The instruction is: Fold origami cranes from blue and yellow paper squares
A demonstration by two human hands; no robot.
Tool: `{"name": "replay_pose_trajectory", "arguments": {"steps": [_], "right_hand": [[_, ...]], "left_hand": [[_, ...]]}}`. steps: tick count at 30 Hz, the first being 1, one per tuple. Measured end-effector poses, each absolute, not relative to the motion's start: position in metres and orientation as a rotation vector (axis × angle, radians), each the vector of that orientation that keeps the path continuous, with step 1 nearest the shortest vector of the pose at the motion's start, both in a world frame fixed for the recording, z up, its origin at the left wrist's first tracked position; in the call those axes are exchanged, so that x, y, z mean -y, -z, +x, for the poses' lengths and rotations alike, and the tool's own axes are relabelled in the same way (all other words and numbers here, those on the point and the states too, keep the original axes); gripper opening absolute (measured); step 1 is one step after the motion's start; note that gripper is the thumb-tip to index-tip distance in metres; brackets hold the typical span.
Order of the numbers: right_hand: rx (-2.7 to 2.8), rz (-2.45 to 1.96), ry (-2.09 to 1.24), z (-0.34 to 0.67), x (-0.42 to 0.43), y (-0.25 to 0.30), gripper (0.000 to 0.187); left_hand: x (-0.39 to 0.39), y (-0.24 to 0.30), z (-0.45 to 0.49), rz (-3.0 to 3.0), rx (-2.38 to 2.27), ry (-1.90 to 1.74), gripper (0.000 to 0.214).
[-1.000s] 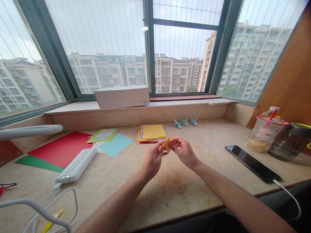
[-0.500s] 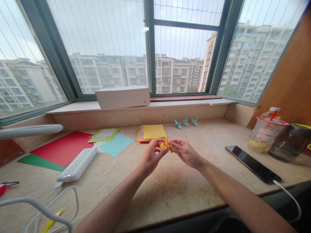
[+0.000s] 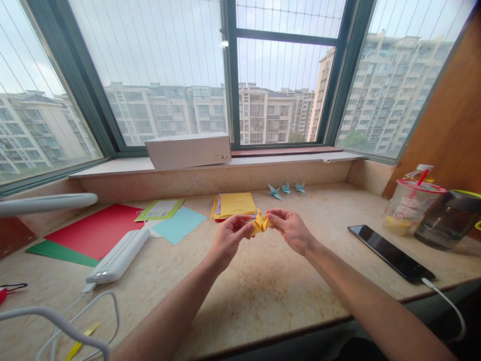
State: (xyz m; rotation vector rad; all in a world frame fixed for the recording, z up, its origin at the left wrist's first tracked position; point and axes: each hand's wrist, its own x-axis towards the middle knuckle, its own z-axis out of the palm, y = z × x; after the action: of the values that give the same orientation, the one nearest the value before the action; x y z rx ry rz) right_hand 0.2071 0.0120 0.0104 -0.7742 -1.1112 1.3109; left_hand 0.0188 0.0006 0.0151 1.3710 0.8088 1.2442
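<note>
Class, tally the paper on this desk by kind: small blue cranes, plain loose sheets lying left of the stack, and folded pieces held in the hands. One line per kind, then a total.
Blue paper cranes: 3
Plain loose sheets: 3 (red sheet, green sheet, light blue sheet)
Yellow folded paper, held between left hand and right hand: 1
Total: 7

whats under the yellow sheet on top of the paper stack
More coloured sheets: purple and orange edges peek out at the left of the yellow sheet. Their faces and number are covered.
</note>
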Motion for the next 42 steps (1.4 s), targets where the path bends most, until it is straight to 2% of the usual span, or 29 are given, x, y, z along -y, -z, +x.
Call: {"name": "replay_pose_trajectory", "arguments": {"steps": [27, 39, 42], "right_hand": [[1.095, -0.762, -1.434, 0.224, -0.018, -0.012, 0.028], [1.020, -0.808, -1.406, 0.221, -0.025, -0.003, 0.038], [1.115, -0.880, -1.265, 0.224, -0.030, 0.000, 0.041]], "left_hand": [[0.000, -0.017, 0.020, 1.261, -0.704, -1.220, 0.027], [-0.002, -0.020, 0.011, 1.123, -0.758, -1.085, 0.034], [-0.002, -0.022, 0.010, 1.136, -0.751, -1.118, 0.034]]}}
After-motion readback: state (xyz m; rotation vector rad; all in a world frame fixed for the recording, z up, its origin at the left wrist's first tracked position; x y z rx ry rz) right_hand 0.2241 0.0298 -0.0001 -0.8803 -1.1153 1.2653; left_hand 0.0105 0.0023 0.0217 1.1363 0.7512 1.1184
